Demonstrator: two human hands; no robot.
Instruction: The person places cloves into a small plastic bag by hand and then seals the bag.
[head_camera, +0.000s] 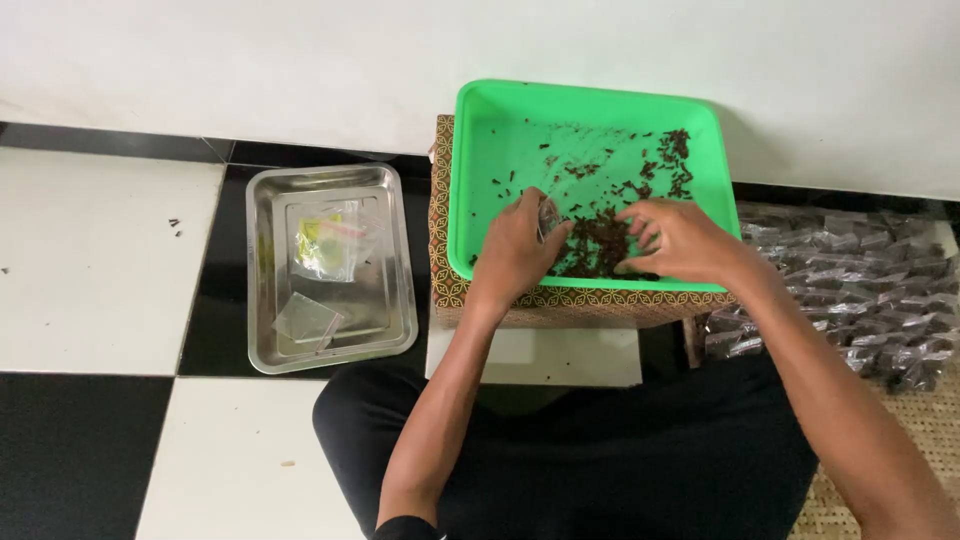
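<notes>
Nearest the camera are the person's legs in black trousers (600, 450), folded on a black-and-white tiled floor (90, 280). Both bare forearms reach forward from there.

The left hand (515, 250) rests on the near part of a green tray (500, 130), its fingers closed around a small clear bag (548, 215) that it pinches at the top. Just to its right, the right hand (675, 240) lies palm down with its fingers spread and curled loosely over a heap of cloves (600, 240); it grips nothing that can be made out, and whether a few cloves sit under the fingertips cannot be told. The heap lies between the two hands, near the tray's front rim, and more cloves are scattered toward the tray's far right corner.

The tray sits on a patterned box (560, 300), which stands against a white wall (300, 60).

To the left, on the floor, lies a steel tray (265, 300) holding a few empty clear bags (320, 245). To the right, beside the box, a pile of filled bags (860, 290) lies on a woven mat (930, 430).
</notes>
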